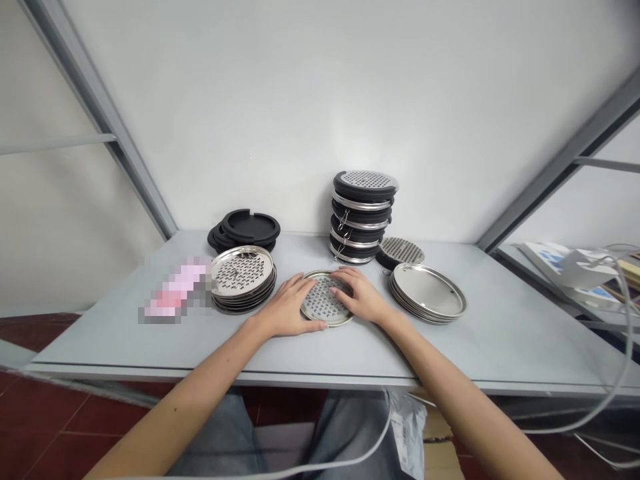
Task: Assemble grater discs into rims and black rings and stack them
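A round perforated steel disc (324, 300) lies flat on the grey table (480, 333), between my hands. My left hand (285, 308) rests on its left side, with the thumb along the lower rim. On its upper right side lies my right hand (360, 295), fingers spread over the holes. Both hands cover part of the disc. To the left stands a stack of similar perforated discs (243, 280). To the right sits a stack of plain steel lids (427, 293).
Behind the hands rise a stack of black-and-steel round units (361, 217) and a pile of black rubber rings (245, 230). One black-backed perforated unit (401, 252) lies near the stack. A pixelated pink object (175, 290) sits at left. A grey cable (620, 333) hangs at right.
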